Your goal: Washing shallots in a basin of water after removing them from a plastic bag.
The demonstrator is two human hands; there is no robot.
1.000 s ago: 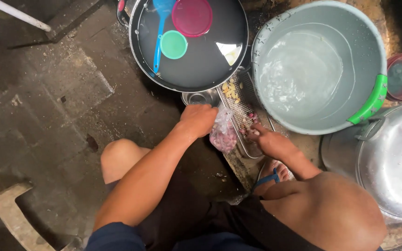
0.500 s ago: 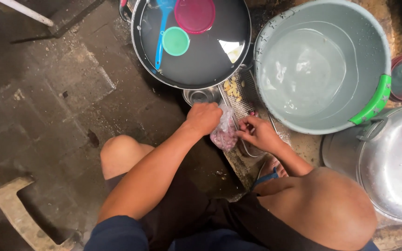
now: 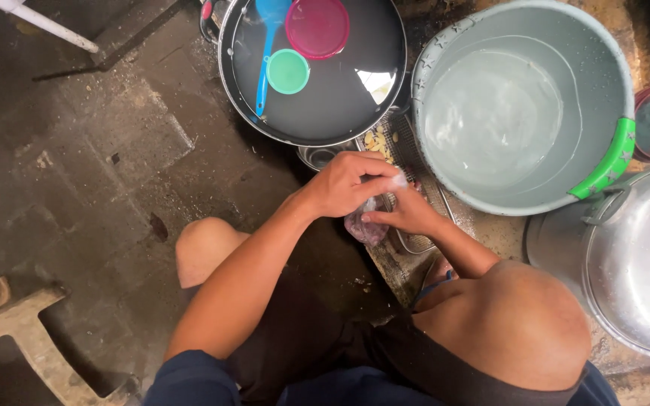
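We hold a small plastic bag over a wire tray, between a dark pan and a grey tub.

Our left hand has its fingers clamped on the twisted top of the clear bag, which bulges with purplish contents; our right hand pinches its side. Left to right: the water-filled pan, the wire tray, the tub.

A clear plastic bag of purplish contents sits between both hands
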